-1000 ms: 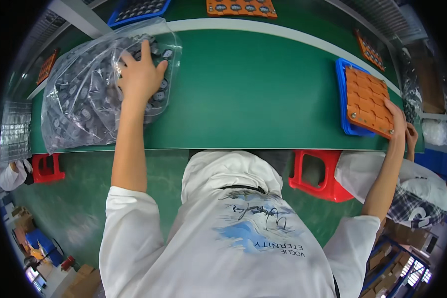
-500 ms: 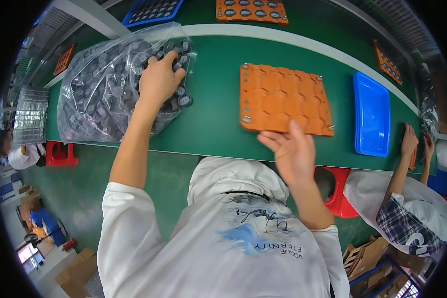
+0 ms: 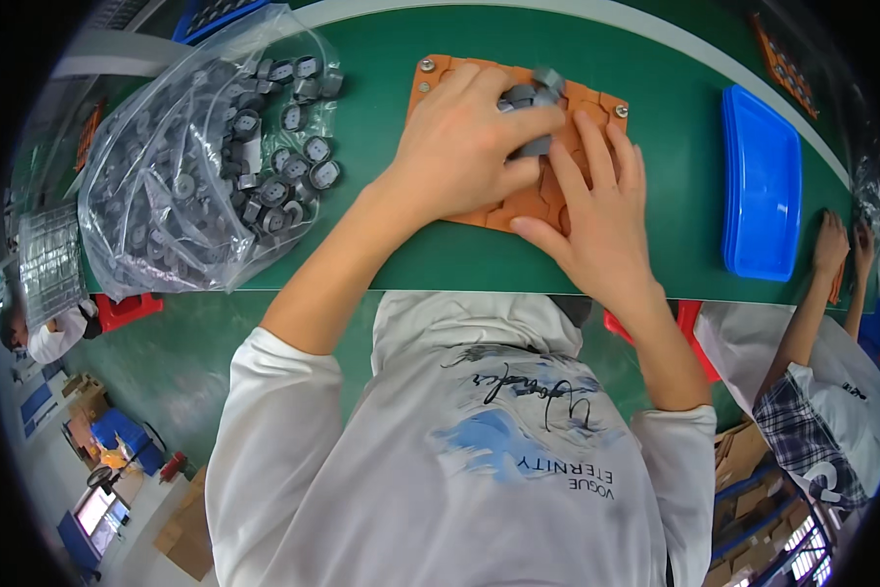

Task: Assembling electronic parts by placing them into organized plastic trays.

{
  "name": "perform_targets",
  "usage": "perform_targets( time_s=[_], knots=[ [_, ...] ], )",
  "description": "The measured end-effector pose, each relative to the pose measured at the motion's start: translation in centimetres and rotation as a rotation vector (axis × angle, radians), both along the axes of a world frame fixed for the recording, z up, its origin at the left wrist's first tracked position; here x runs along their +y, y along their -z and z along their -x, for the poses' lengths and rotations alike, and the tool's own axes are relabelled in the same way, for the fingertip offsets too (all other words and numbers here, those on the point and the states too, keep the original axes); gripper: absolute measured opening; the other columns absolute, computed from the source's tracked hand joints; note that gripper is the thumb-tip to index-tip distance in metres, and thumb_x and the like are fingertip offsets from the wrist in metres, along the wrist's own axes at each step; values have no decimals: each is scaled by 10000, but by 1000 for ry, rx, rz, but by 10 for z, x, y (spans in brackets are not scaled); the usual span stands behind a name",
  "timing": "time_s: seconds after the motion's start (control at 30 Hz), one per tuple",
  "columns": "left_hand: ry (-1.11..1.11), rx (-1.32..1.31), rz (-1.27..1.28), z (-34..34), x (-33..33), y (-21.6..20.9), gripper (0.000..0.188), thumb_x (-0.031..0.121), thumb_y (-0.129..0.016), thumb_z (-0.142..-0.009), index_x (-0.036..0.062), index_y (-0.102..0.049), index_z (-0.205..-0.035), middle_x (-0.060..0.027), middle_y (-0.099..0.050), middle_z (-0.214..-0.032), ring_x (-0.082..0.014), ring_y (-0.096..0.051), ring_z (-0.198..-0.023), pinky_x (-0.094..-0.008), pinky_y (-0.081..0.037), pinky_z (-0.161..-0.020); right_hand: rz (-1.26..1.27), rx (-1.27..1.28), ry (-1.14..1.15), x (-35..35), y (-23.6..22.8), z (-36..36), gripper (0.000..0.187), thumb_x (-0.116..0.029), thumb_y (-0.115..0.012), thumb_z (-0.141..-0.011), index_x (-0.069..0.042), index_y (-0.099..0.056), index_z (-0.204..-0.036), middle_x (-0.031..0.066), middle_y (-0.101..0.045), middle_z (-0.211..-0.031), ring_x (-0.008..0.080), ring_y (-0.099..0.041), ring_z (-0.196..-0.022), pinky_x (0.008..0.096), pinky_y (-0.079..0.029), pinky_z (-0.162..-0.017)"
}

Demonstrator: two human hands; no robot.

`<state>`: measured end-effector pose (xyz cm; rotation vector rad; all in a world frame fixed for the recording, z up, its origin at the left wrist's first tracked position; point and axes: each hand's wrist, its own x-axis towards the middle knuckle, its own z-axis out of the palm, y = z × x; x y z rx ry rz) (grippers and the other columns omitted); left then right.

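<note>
An orange plate with shaped recesses lies on the green table in front of me. Over its left half, my left hand is closed around several small grey round parts; a few poke out between thumb and fingers, slightly blurred. My right hand rests on the plate's right side, fingers spread, fingertips close to those parts. To the left lies a clear plastic bag full of similar grey parts, some spilling toward its open side. Much of the plate is hidden under both hands.
Nested blue trays stand right of the plate. Beyond them, another person's hands work at the table edge. A red stool stands below the table on the left. Another orange plate lies at the far right.
My left hand has left the bag and come right, over the orange plate, with grey parts in it. My right hand has moved from the plate's near edge up onto it.
</note>
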<state>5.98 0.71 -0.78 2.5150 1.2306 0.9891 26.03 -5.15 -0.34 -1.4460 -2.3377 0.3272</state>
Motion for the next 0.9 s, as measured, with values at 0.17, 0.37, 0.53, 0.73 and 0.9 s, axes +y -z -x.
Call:
perform_targets(
  time_s=[0.17,0.37,0.53,0.73,0.9],
  knots=[
    [103,98,106,5,-9,-6,453,183,-785,-728,259,-756,-1173,-96,-612,-1219,-317,-555,-1101,-444,-464,-945,42,-210,-97,4,-1,-26,693,-403,-709,-896,-145,-501,-1505,99,-316,-1645,392,-261,-1500,629,-162,-1208],
    [218,-6,170,-9,-22,-5,517,212,-802,-749,293,-731,-1254,-94,-603,-1271,-340,-533,-1157,-474,-442,-1004,-14,-325,-121,16,-17,-69,597,-245,-660,-924,-114,-517,-1489,48,-444,-1585,374,-305,-1495,603,-157,-1222],
    [153,7,155,7,-17,-10,535,258,-809,-801,238,-688,-1322,-98,-593,-1350,-367,-493,-1263,-473,-428,-1058,47,-250,-163,9,-23,-78,591,-194,-676,-925,-89,-515,-1484,73,-480,-1552,348,-396,-1440,526,-240,-1218],
    [34,-50,164,31,-9,-11,360,212,-761,-853,74,-710,-1181,-119,-636,-1216,-353,-518,-1202,-444,-441,-1016,7,20,-101,43,-23,-20,432,-186,-733,-907,-92,-642,-1318,135,-594,-1233,291,-639,-996,381,-521,-824],
    [5,-24,119,28,-6,-29,223,71,-738,-846,35,-714,-1065,-126,-622,-1120,-341,-519,-1084,-440,-440,-944,54,-9,-119,65,-13,-16,274,-179,-739,-899,-50,-645,-1120,98,-619,-1054,256,-633,-905,335,-516,-773]
  ],
)
